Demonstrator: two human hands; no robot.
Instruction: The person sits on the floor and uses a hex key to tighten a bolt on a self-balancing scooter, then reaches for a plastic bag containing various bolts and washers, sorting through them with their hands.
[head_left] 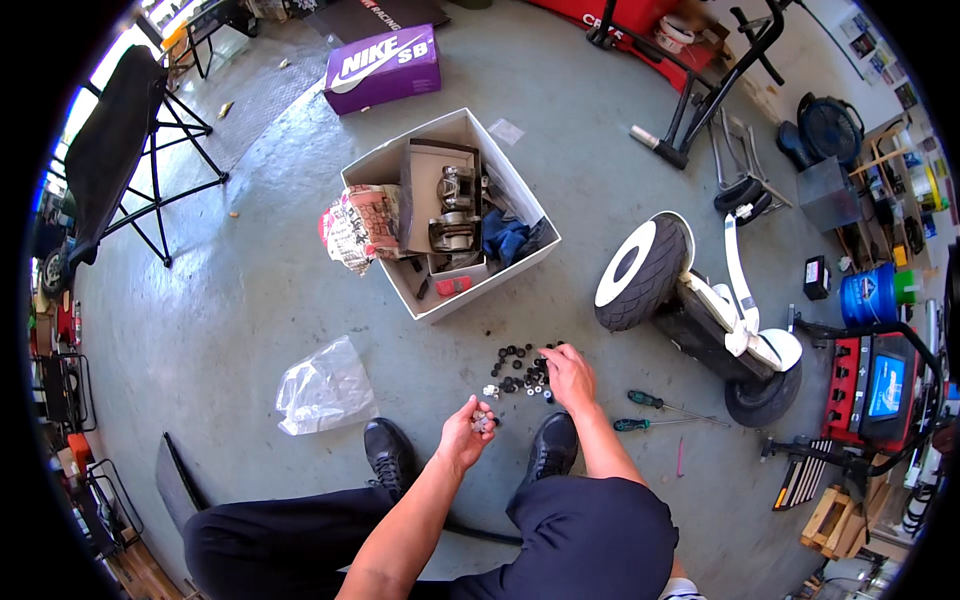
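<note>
A small grey part (484, 421) is pinched in the fingers of the left hand (467, 432), held just above the concrete floor (250, 290) between the two black shoes (390, 455); what kind of part it is cannot be made out, it is too small. The right hand (570, 375) is laid over the near edge of a scatter of small black round pieces (520, 368) on the floor, fingers curled down among them; whether one is gripped is hidden by the hand itself. Two green-handled screwdrivers (645, 412) are seen just right of that hand. A crumpled clear plastic bag (322, 388) is lying to the left, its contents not readable. Beyond the pieces an open white cardboard box (440, 300) is stood, filled with a brown inner box, metal parts, a blue cloth and a red item, much of it overlapping and hard to separate; a red-and-white printed bag (355, 228) is draped over its left wall. Further back a purple shoebox (383, 68) with white lettering is set. To the right a white and black two-wheeled self-balancing scooter (700, 305) is lying, and a blue drum (868, 294) is cut by the dark rim.
</note>
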